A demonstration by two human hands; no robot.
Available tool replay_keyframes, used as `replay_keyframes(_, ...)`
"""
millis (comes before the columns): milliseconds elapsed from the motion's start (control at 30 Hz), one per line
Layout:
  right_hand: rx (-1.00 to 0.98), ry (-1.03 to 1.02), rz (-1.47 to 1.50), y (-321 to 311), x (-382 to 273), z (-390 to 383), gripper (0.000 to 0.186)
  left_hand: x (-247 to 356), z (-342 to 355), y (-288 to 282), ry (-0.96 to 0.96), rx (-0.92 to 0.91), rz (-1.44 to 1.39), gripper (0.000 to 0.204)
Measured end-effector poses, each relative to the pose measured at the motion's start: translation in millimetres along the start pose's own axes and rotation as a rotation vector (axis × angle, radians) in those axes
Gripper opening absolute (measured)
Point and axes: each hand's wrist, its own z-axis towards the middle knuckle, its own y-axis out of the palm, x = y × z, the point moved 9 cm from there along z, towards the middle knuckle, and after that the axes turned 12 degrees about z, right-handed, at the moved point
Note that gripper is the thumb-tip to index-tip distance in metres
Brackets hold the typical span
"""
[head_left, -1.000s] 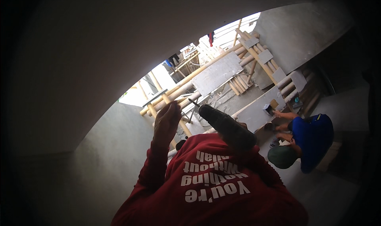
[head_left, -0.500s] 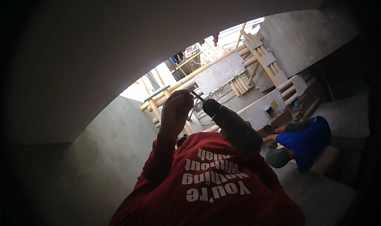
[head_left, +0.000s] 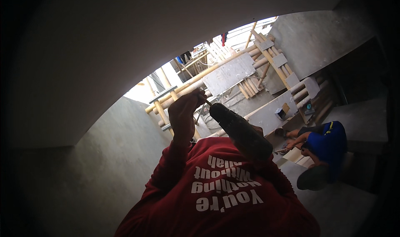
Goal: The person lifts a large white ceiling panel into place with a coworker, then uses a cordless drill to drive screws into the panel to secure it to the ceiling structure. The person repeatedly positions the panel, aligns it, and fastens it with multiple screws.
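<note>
My right hand (head_left: pixel 257 130) is wrapped around a dark power drill (head_left: pixel 239 131), which hides most of it. The drill slants up and to the left, and a thin bit (head_left: pixel 208 102) sticks out of its front end. My left hand (head_left: pixel 184 113) is raised beside the bit, its fingers pinched together at the bit's tip. Whatever sits between those fingertips is too small and dark to make out. Both arms are in red sleeves.
A pale ceiling (head_left: pixel 125 41) hangs close overhead. Below stands scaffolding of bamboo poles (head_left: pixel 225 66) with grey boards (head_left: pixel 229 74). A grey wall (head_left: pixel 112 133) rises at left. At lower right a co-worker in a blue shirt (head_left: pixel 333 145) and cap bends over, holding something thin.
My left fingers have closed in on the bit's tip, and the drill has shifted slightly up and left. The co-worker's head has moved lower and to the right, and their hands now show.
</note>
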Motion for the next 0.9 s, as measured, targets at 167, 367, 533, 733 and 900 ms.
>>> replay_keyframes(167, 0.109, 0.151, 0.142, 2.3, -3.4, -0.1, 0.039, 1.9, -4.5, -7.8, 0.017, 0.037, 0.049, 0.025)
replay_keyframes(367, 0.086, -0.039, 0.045, 13.4, -19.7, 5.0, 0.04, 6.8, -9.1, -17.7, 0.128, 0.131, 0.207, 0.024)
replay_keyframes(533, 0.115, -0.062, 0.032, 22.7, -24.8, 6.1, 0.037, 9.6, -13.1, -24.4, 0.191, 0.18, 0.375, 0.024)
replay_keyframes(733, 0.15, 0.006, 0.071, 44.5, -7.7, -5.1, 0.028, 14.3, -22.7, -36.6, 0.355, 0.156, 0.434, 0.02)
replay_keyframes(900, 0.34, -0.002, 0.225, 73.9, 14.5, -8.4, 0.025, 18.5, -12.8, -56.0, 0.488, 0.132, 0.673, 0.018)
